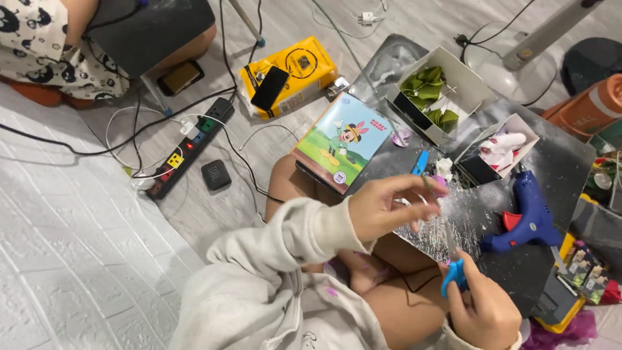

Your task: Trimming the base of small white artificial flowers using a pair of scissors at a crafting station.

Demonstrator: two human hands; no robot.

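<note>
Here, two hands trim a small piece over a dark craft board.

The dark board [551, 162] fills the right of the frame, with a box of green leaves [431, 94] at upper centre-right, a picture book [342, 144] leaning at its left edge, and a blue glue gun [528, 220] lying at right. Just below centre, the left hand [382, 207] has thumb and fingertips pinched together on a small pale-purple piece [439, 188]; what exactly it is I cannot tell. At lower right, the right hand [483, 311] has its fingers closed through the blue-handled scissors [453, 259], whose blades point up at that piece. To cut well, I judge, hold the piece steady close to the blades, keep the fingertips clear of them, and snip short.
</note>
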